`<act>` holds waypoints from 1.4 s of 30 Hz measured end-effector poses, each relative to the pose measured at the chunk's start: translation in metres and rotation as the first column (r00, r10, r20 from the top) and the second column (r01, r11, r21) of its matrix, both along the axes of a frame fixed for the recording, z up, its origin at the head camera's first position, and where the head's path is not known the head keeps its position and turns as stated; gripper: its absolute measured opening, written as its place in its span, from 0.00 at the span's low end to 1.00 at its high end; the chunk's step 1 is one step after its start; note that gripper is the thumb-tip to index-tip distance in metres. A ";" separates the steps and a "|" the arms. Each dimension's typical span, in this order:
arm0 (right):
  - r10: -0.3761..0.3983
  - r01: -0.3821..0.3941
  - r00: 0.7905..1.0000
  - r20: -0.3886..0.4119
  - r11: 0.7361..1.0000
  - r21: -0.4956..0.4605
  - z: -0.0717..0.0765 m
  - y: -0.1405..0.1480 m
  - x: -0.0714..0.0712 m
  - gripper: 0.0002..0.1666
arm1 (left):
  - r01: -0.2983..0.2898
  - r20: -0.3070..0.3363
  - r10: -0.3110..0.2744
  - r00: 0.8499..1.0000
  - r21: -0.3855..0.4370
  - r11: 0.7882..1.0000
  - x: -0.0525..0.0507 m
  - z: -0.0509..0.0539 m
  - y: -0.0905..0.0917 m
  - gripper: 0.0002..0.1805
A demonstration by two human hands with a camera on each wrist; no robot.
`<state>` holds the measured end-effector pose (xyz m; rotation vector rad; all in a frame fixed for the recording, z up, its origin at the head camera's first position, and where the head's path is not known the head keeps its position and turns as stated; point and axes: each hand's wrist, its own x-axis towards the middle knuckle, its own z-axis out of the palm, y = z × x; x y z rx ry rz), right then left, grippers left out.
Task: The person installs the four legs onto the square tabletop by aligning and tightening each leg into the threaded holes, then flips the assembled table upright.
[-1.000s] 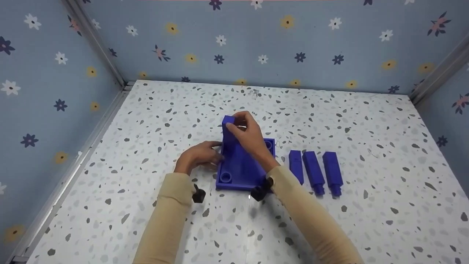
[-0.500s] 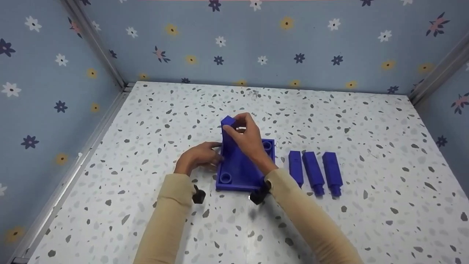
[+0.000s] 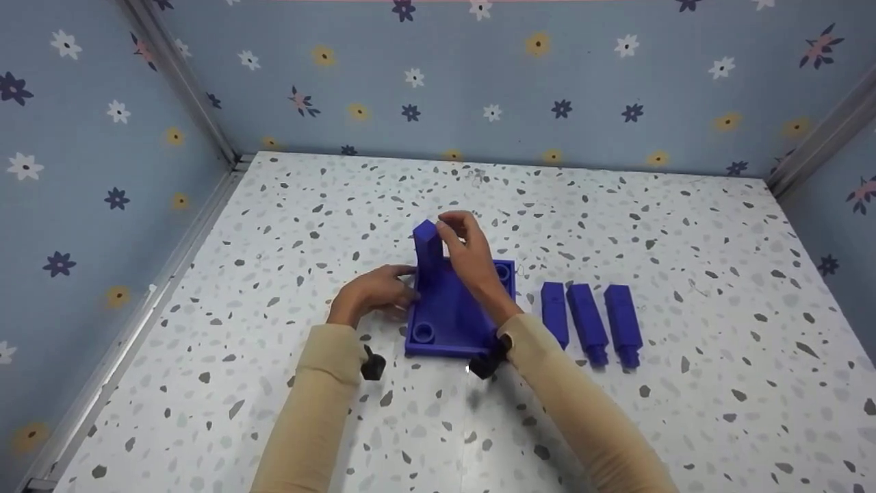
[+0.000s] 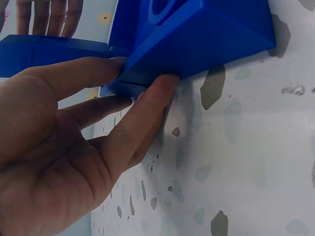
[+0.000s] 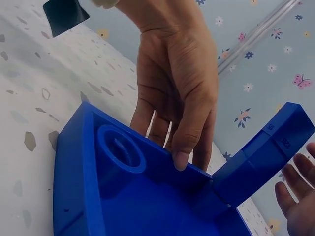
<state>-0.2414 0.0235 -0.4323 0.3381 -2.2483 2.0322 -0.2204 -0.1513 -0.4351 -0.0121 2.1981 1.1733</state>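
Although most of the standing post [image 3: 428,255] shows, its lower end is out of sight at the far-left corner of the tray-like base [image 3: 448,308]; small marks on its side are hard to read. Post is blue, square-sided, flat-topped, upright. Base is same blue, shallow, raised rim; near-left socket [image 3: 423,333] and far-right socket [image 3: 503,272] visible as rings, near-right corner covered by right wrist camera [image 3: 487,361]. Right hand [image 3: 471,252] just right of post's top, grip apart, digits not wrapped round it; can't tell if touching; right wrist view cuts this hand off. Left hand [image 3: 378,287] at base's left wall, grip apart, digits spread and touching the wall, some fingers partly hidden behind it in right wrist view. Right of base, three loose blue posts lying side by side: leftmost post [image 3: 553,308] has near end covered by right sleeve [image 3: 582,390]; middle post [image 3: 585,315] and rightmost post [image 3: 621,315] end in narrower knobs, near side. White speckled tabletop [image 3: 718,438], blue flowered panels [image 3: 479,75] beyond.
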 end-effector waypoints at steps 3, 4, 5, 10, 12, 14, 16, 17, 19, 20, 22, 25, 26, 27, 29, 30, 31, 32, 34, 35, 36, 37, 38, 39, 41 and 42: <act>0.078 -0.076 0.996 0.032 0.995 -0.062 0.001 0.003 -0.001 0.19 | 0.018 -0.030 -0.018 0.999 -0.030 0.999 0.001 0.000 -0.001 0.39; 0.106 -0.103 0.993 0.043 0.992 -0.079 0.002 0.003 -0.001 0.20 | 0.020 -0.036 -0.022 0.999 -0.033 0.999 0.001 -0.001 -0.001 0.39; 0.134 -0.128 0.989 0.057 0.987 -0.094 0.003 0.004 -0.001 0.20 | 0.027 -0.046 -0.028 0.999 -0.039 0.999 0.001 -0.001 -0.001 0.39; 0.234 -0.223 0.969 0.084 0.968 -0.116 0.005 0.006 -0.003 0.22 | 0.029 -0.043 -0.030 0.999 -0.035 0.999 0.001 -0.002 -0.001 0.40; 0.263 -0.253 0.961 0.081 0.960 -0.116 0.007 0.006 -0.003 0.22 | 0.018 -0.026 -0.018 0.999 -0.023 1.000 0.000 -0.002 -0.001 0.40; 0.283 -0.274 0.956 0.079 0.956 -0.109 0.010 0.007 -0.003 0.22 | 0.003 -0.005 -0.003 1.000 -0.003 1.000 0.000 -0.002 -0.001 0.40; 0.290 -0.282 0.954 0.079 0.954 -0.100 0.015 0.007 0.000 0.22 | -0.014 0.016 0.013 1.000 0.021 1.000 0.000 -0.002 -0.001 0.40; 0.293 -0.285 0.953 0.079 0.954 -0.095 0.018 0.008 0.002 0.22 | -0.020 0.027 0.019 0.999 0.037 0.999 0.000 -0.002 -0.001 0.40; 0.292 -0.285 0.953 0.079 0.954 -0.092 0.023 0.008 0.006 0.21 | -0.028 0.042 0.025 0.999 0.063 0.998 0.000 -0.001 0.000 0.40; 0.289 -0.281 0.954 0.078 0.955 -0.092 0.026 0.008 0.008 0.21 | -0.034 0.050 0.031 0.998 0.076 0.997 0.000 -0.001 0.000 0.41; 0.278 -0.271 0.958 0.075 0.958 -0.094 0.030 0.008 0.012 0.21 | -0.044 0.065 0.038 0.997 0.098 0.994 0.000 -0.001 0.000 0.41; 0.248 -0.241 0.966 0.070 0.966 -0.097 0.029 0.008 0.013 0.20 | -0.043 0.060 0.037 0.997 0.090 0.995 0.000 -0.001 0.000 0.40; 0.237 -0.230 0.969 0.069 0.968 -0.095 0.029 0.008 0.014 0.20 | -0.046 0.061 0.040 0.997 0.090 0.995 0.000 -0.001 0.000 0.40; 0.228 -0.222 0.971 0.066 0.971 -0.092 0.028 0.008 0.014 0.21 | -0.044 0.058 0.039 0.998 0.089 0.995 0.000 -0.001 0.000 0.40; 0.210 -0.205 0.976 0.062 0.976 -0.075 0.027 0.008 0.014 0.20 | -0.040 0.050 0.036 0.998 0.086 0.996 0.000 -0.001 0.001 0.40; 0.200 -0.196 0.978 0.059 0.979 -0.064 0.026 0.008 0.014 0.20 | -0.036 0.045 0.032 0.998 0.085 0.996 0.000 -0.001 0.001 0.40; 0.191 -0.188 0.980 0.055 0.981 -0.051 0.026 0.008 0.015 0.20 | -0.033 0.039 0.030 0.999 0.082 0.996 0.000 -0.001 0.001 0.40; 0.182 -0.180 0.982 0.051 0.983 -0.041 0.026 0.008 0.015 0.20 | -0.031 0.035 0.029 0.999 0.080 0.996 0.000 -0.001 0.001 0.40; 0.164 -0.163 0.986 0.040 0.986 -0.019 0.027 0.008 0.016 0.20 | -0.023 0.025 0.021 0.999 0.074 0.997 0.000 -0.001 0.001 0.40; 0.154 -0.154 0.987 0.034 0.988 -0.014 0.027 0.008 0.017 0.19 | -0.019 0.021 0.017 1.000 0.071 0.997 0.000 -0.001 0.001 0.40; 0.145 -0.145 0.989 0.030 0.989 -0.008 0.028 0.007 0.017 0.19 | -0.013 0.013 0.012 1.000 0.063 0.998 0.000 -0.001 0.001 0.40; 0.138 -0.137 0.990 0.025 0.990 -0.006 0.029 0.007 0.018 0.19 | -0.013 0.013 0.012 1.000 0.062 0.998 0.000 0.000 0.001 0.40; 0.132 -0.132 0.991 0.022 0.991 -0.005 0.029 0.007 0.018 0.19 | -0.013 0.014 0.012 1.000 0.062 0.998 0.000 0.000 0.001 0.40; 0.126 -0.126 0.992 0.020 0.992 -0.003 0.029 0.006 0.018 0.19 | -0.011 0.012 0.010 1.000 0.059 0.998 0.000 0.000 0.001 0.40; 0.117 -0.117 0.993 0.022 0.993 -0.002 0.029 0.006 0.019 0.19 | -0.005 0.005 0.005 1.000 0.049 0.999 0.000 0.000 0.001 0.40; 0.116 -0.116 0.993 0.024 0.993 -0.002 0.029 0.005 0.020 0.20 | 0.002 -0.004 -0.002 1.000 0.035 0.999 0.000 0.000 0.001 0.40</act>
